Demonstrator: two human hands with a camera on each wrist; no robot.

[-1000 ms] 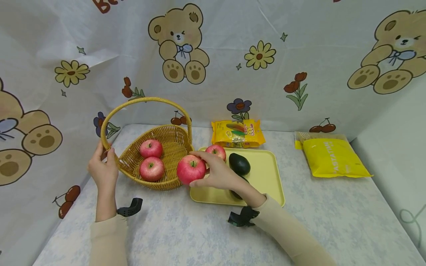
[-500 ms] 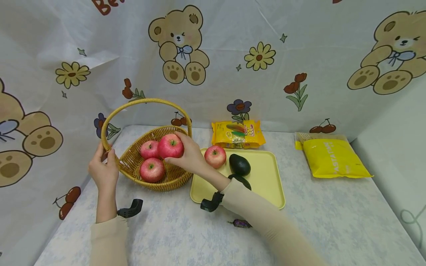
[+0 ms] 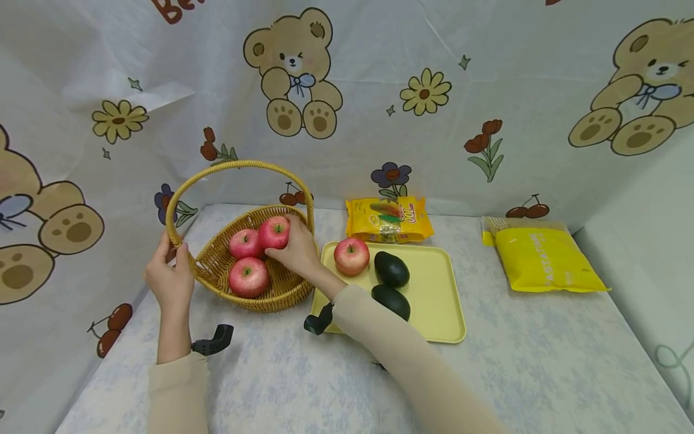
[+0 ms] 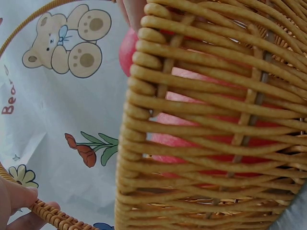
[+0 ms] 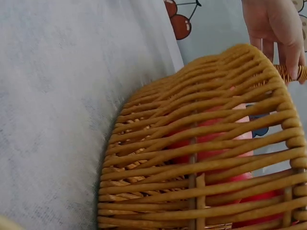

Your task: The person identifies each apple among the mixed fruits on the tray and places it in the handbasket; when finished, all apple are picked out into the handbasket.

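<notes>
A woven wicker basket stands at the left of the table. My left hand grips the lower left end of its arched handle; the same grip shows at the lower left of the left wrist view. Inside the basket, my right hand holds a red apple between thumb and fingers. Two more apples lie against its left: one apple behind, another apple in front. From the right wrist view, the basket's woven side hides most of the fruit and the right hand.
Right of the basket is a yellow tray with an apple and two avocados, a rear avocado and a front avocado. Behind it lies a yellow packet. A yellow pasta bag sits at far right.
My right hand has carried the apple leftward from over the tray's edge into the basket, then lowered it beside the other apples. My left hand stays on the handle.
</notes>
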